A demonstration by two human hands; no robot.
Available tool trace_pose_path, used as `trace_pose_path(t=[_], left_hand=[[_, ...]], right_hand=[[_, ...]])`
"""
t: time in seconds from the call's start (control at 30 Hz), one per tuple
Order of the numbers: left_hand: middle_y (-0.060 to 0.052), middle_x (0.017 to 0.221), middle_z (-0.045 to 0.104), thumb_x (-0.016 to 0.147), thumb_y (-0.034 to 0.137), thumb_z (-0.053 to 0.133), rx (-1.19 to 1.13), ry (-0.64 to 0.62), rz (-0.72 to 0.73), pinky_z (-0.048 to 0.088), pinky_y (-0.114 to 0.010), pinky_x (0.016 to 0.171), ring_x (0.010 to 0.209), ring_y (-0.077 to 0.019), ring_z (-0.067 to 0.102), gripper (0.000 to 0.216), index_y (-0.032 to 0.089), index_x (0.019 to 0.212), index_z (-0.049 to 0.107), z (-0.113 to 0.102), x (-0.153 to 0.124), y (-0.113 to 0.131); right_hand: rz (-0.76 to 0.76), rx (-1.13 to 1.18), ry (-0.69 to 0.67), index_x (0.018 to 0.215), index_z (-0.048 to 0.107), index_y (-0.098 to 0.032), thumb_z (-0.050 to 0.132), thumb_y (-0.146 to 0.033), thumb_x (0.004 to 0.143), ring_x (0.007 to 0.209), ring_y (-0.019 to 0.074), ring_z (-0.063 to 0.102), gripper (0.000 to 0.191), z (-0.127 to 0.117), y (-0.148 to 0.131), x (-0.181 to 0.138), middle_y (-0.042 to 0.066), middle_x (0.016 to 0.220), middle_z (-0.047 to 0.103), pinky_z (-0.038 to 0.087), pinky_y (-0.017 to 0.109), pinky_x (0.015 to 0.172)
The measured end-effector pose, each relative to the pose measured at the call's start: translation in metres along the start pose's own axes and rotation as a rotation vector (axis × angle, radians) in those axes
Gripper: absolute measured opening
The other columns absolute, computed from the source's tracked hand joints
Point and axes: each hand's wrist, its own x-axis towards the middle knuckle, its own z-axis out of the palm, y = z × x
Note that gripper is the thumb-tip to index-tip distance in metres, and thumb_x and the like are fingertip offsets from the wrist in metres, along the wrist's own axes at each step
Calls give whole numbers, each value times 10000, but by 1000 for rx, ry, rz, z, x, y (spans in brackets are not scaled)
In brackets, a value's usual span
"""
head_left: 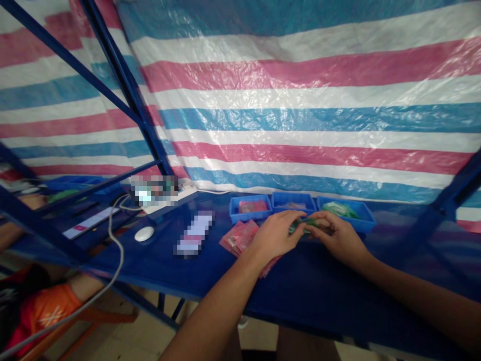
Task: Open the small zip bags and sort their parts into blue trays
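Note:
Both hands meet over the blue table, in front of a row of small blue trays. Between them is a small green packet (306,225), mostly covered by the fingers. My left hand (280,233) is closed on the packet's left end, and my right hand (334,233) pinches its right end. Under and beside my left wrist lie red-and-clear packets (240,238), partly hidden by the arm. Behind the hands, the left tray (235,213) holds red packets, the middle tray (291,198) holds something pale, and the right tray (364,218) holds green packets.
A white oval mouse-like object (144,233) and a blurred-out phone-shaped item (195,233) lie on the table (158,260) to the left. A white cable (119,250) hangs across a blue frame bar (120,85). Another person's orange clothing (60,306) shows at lower left.

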Motion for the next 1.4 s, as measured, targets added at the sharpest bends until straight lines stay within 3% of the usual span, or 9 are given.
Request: trace_pose_path(t=[0.27,0.43,0.6,0.77,0.83,0.93,1.03,1.17,1.4], left_hand=[[-63,1135,785,964,264,672,-149,29,-68,610,-335,925,936,-192,757,395,201,1353,651,0,2,4],[-97,1387,679,974,271,664,-102,31,28,533,-414,1127,1266,-244,670,479,233,1444,578,-1,-1,7],[-124,1523,560,920,306,768,-24,30,185,462,-463,1212,1430,-284,539,430,251,1337,680,-3,0,0],[-80,1288,728,1026,274,630,21,-14,261,487,-415,1155,1253,-233,649,186,214,1158,745,-4,5,-8],[-79,1213,755,1043,292,601,26,-32,262,493,-403,1133,1198,-229,671,194,202,1143,741,-6,5,-8],[-92,1158,765,1067,310,551,6,-9,214,509,-396,1099,1154,-230,686,228,193,1150,727,-8,4,-4],[-95,1161,758,1069,328,546,-48,34,128,530,-382,1070,1143,-229,697,234,190,1170,706,-8,2,1],[-69,1182,745,1036,307,603,-156,63,13,565,-342,1009,1069,-202,724,387,217,1412,586,-5,0,6],[-45,1062,754,1001,269,626,-277,34,-19,589,-289,907,929,-169,733,405,222,1404,606,-6,2,8]], right_hand=[[22,123,46,1100,648,-252,823,-509,879,785,234,758,381,-2,-2,-3,54,949,799,624,368,737],[99,278,56,1138,628,-256,873,-499,828,678,196,710,464,0,-4,0,22,876,782,579,340,668],[232,495,69,1390,578,-313,883,-441,836,619,146,650,646,0,-11,-1,-34,807,731,522,282,610],[297,629,28,1104,755,-220,851,-407,864,718,159,655,320,0,-8,-5,38,916,737,519,294,640],[302,658,-8,1060,767,-199,804,-463,895,750,190,668,313,0,-7,-5,64,895,735,529,322,658],[257,613,-68,1080,752,-196,747,-536,929,745,207,664,371,1,-8,-6,71,861,728,516,327,626],[206,406,-52,966,721,-206,792,-514,904,589,146,572,323,3,-7,-8,13,725,669,436,279,524],[229,265,-35,742,607,-202,766,-555,918,463,96,418,425,4,-4,-10,-43,550,517,293,260,452],[258,310,-82,932,699,-199,780,-582,893,452,86,310,393,3,-9,-12,-80,533,410,181,261,449]])
